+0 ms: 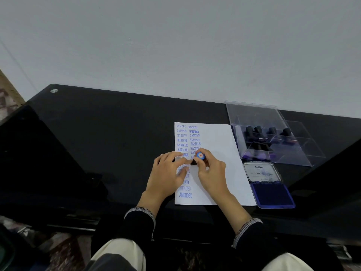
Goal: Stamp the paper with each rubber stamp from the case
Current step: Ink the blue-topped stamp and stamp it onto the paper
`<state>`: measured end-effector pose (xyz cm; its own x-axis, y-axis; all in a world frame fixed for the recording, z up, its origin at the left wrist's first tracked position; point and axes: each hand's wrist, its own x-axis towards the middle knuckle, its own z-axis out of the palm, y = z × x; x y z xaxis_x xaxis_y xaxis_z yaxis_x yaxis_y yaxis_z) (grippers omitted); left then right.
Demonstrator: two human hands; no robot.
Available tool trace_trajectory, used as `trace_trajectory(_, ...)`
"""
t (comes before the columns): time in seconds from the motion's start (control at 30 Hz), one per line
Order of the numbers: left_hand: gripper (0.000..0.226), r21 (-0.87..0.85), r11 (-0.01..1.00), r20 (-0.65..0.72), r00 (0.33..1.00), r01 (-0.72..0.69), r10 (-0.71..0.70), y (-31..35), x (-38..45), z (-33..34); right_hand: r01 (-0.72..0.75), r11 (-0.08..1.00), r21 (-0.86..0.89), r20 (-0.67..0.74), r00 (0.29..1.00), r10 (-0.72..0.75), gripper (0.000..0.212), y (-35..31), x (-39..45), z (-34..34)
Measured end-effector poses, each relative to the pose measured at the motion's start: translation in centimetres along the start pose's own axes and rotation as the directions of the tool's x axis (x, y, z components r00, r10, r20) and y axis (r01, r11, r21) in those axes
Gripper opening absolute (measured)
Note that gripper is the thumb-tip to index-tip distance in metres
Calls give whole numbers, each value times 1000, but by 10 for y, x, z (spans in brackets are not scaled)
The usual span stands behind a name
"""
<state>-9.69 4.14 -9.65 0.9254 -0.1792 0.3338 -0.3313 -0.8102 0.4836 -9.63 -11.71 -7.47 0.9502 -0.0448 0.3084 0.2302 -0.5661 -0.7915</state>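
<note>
Right hand [211,171] grips the stamp [199,157] upright, base on the paper [218,153] mid-sheet in the second print column, while left hand [168,173], fingers straight, steadies the sheet just left of it; case [273,137] lies far-right.

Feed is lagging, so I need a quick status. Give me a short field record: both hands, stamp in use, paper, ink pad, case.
left hand: fingers straight, pressing on the paper beside the stamp
right hand: grips the stamp
stamp: blue-capped, down on the paper's second column
paper: two columns of blue prints: SAMPLE, FRAGILE, AIR MAIL, AMENDED
ink pad: open, right of the paper
case: clear, lid up, several black-handled stamps inside
</note>
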Motion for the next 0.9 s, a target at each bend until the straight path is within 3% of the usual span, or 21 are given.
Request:
trace_trajectory(0.17,29,4,1000,21,1000,7,-7,1,0,-2,-66,997,-43,71,995,68,18,2,22,1)
trace_trajectory(0.4,27,-1,1000,13,1000,-2,2,-1,0,0,2,1000,12,-11,1000,-2,21,1,-4,2)
trace_trajectory(0.67,40,38,999,37,999,-1,0,-1,0,-1,-44,999,2,49,998,44,19,0,18,1)
trace_trajectory(0.9,36,39,999,53,999,-3,1,-1,0,-1,-7,1000,16,2,1000,7,21,1,0,4)
